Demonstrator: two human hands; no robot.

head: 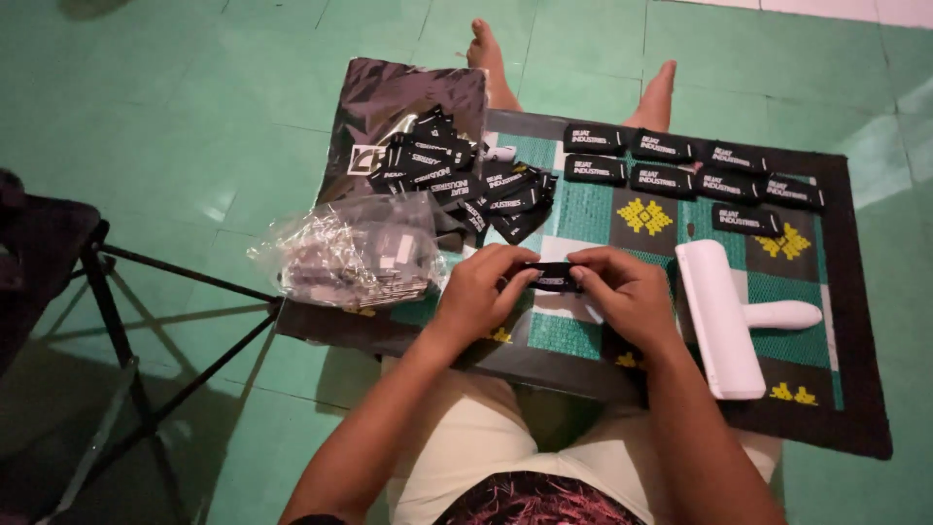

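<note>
**Nine tags laid out, a heap left**

At nine o'clock on the mat (855, 292) lies a clear bag (355, 251), crumpled and part full of small pieces. Above it, near eleven o'clock, a loose pile (457, 175) of black tags rests partly on a dark pouch (389, 97); I judge these are yet to be handled.

At centre, the left hand (476, 292) and right hand (627, 292) meet, fingertips pinching one black tag (554, 277) from both ends, wrists low over the mat, forearms angled inward.

From one to two o'clock, nine tags stand in tidy rows (695, 175), seemingly done. A white roller (724, 326) lies at three o'clock.
</note>
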